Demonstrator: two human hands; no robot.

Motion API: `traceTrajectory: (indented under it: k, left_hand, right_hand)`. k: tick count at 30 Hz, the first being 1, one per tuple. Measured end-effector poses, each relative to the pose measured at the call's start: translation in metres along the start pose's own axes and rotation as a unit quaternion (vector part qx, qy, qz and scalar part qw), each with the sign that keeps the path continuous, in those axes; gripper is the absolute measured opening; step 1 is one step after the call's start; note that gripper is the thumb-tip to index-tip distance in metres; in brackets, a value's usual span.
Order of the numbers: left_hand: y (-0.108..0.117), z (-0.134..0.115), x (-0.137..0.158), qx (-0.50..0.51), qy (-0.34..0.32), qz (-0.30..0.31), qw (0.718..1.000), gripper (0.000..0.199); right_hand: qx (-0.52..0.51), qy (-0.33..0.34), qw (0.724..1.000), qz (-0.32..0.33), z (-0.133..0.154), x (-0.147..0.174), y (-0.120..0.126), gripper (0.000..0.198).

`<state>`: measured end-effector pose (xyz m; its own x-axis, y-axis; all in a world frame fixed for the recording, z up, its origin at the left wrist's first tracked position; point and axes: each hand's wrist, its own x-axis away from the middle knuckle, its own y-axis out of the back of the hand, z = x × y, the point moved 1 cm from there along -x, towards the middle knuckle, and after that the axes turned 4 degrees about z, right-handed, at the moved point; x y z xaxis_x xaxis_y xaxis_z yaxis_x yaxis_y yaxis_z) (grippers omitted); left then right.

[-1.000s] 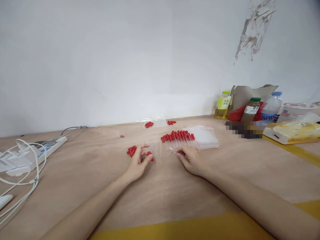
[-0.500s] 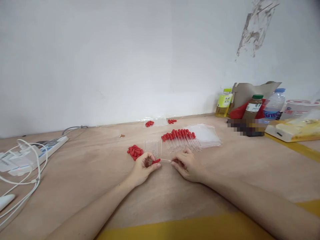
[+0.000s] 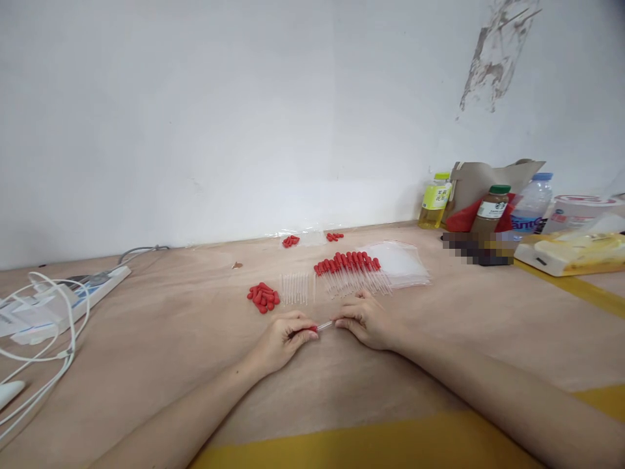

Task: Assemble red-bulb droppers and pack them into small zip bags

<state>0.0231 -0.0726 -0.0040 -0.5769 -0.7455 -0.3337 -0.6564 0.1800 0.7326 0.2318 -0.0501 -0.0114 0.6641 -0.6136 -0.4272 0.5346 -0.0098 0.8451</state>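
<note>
At lower centre, our left hand pinches a red bulb, our right hand a clear tube, seemingly for steady alignment

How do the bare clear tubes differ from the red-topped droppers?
The bare clear tubes have no tops; the red-topped droppers have red bulbs at their far ends. The tubes form a smaller group, lying straighter; the droppers form a larger, slanted one. Both have thin, clear stems.

Soft, diffuse light brightens the wall, while a pixelated patch sits at right.
</note>
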Motion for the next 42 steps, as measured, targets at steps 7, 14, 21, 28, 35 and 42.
traceTrajectory:
  k: [7, 14, 21, 28, 35, 42]
  left_hand:
    - [-0.002, -0.002, 0.001, -0.038, 0.014, 0.003, 0.999, 0.018]
    - [-0.001, 0.000, 0.001, -0.070, -0.022, -0.020, 0.997, 0.015]
    - [-0.003, 0.001, 0.002, -0.082, -0.038, -0.015, 0.996, 0.017]
    - [-0.004, -0.004, 0.002, -0.085, -0.051, -0.010, 0.995, 0.019]
    - [-0.003, 0.005, -0.004, -0.112, -0.088, -0.057, 0.988, 0.023]
    - [0.003, 0.006, 0.000, -0.132, -0.018, -0.079, 0.988, 0.048]
  right_hand:
    - [0.058, -0.018, 0.998, -0.014, 0.003, 0.000, -0.001, 0.021]
    - [0.098, -0.010, 0.995, -0.008, 0.008, -0.001, -0.002, 0.022]
    - [0.094, -0.010, 0.996, 0.005, 0.015, -0.003, -0.003, 0.024]
    - [0.065, -0.046, 0.996, 0.038, 0.021, -0.003, -0.011, 0.027]
    - [0.009, -0.064, 0.997, 0.050, 0.023, -0.004, -0.008, 0.033]
    - [0.019, -0.105, 0.994, -0.006, 0.019, 0.000, 0.008, 0.027]
